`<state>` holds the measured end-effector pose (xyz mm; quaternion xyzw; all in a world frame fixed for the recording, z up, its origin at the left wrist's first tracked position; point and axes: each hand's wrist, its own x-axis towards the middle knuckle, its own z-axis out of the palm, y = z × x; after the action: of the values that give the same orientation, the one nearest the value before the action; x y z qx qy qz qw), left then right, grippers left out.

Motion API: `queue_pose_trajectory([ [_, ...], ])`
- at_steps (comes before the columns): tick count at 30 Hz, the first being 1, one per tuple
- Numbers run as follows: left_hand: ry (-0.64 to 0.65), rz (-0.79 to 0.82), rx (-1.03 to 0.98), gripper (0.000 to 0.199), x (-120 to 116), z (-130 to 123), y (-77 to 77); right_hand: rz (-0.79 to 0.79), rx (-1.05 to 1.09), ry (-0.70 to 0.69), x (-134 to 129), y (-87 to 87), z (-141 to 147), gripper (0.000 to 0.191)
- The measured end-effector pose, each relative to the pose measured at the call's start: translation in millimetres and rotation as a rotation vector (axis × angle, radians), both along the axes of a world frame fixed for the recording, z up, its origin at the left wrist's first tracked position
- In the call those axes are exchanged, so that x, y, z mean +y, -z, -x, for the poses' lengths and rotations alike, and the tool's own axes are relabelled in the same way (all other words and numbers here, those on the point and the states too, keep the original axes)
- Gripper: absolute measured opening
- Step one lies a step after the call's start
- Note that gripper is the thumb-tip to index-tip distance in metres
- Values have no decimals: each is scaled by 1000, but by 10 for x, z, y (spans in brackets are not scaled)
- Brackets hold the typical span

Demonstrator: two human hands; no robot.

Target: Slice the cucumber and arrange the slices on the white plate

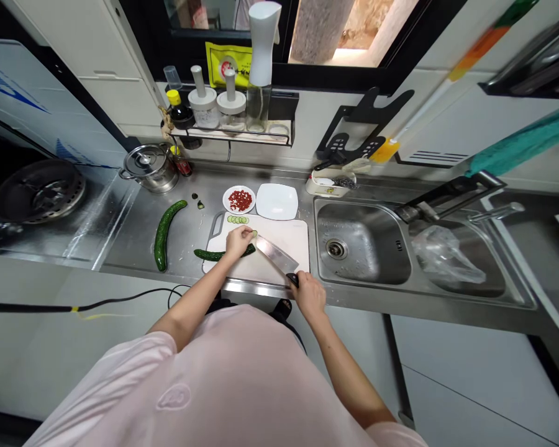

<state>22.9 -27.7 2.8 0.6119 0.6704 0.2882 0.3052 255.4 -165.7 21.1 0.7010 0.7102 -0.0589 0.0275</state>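
Note:
My right hand (310,294) is closed round the black handle of a kitchen knife (276,253), whose broad blade points up and left over the white cutting board (284,231). At the blade's tip, the fingers of my left hand (239,241) pinch a small cucumber slice (254,234). Beneath that hand lies a cut cucumber (209,254), its left end reaching past the board's edge and its middle partly hidden. A short row of cucumber slices (237,219) rests at the board's top left. A whole cucumber (162,239) lies on the counter farther left.
Behind the board stand a small plate of chopped red pieces (240,200) and a white square plate (276,202). Cucumber ends (200,205) lie left of them. The sink (363,242) is to the right; a steel pot (149,167) and a wok (37,191) are left.

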Motion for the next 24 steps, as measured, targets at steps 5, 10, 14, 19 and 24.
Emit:
queue_pose_trajectory([
  [5, -101, 86, 69, 18, 323, 78, 146, 24, 8, 32, 3, 40, -67, 19],
  [10, -89, 75, 200, 20, 543, 29, 182, 48, 14, 47, 5, 28, -52, 21],
  [14, -76, 75, 261, 23, 618, 2, 192, 63, 23, 57, -2, -4, -49, 21],
  [19, -37, 56, 307, 25, 637, 29, 191, 84, 39, 74, -12, -40, -56, 21],
  [24, 33, -7, 368, 23, 635, 55, 215, 96, 49, 83, -14, -48, -57, 20],
])
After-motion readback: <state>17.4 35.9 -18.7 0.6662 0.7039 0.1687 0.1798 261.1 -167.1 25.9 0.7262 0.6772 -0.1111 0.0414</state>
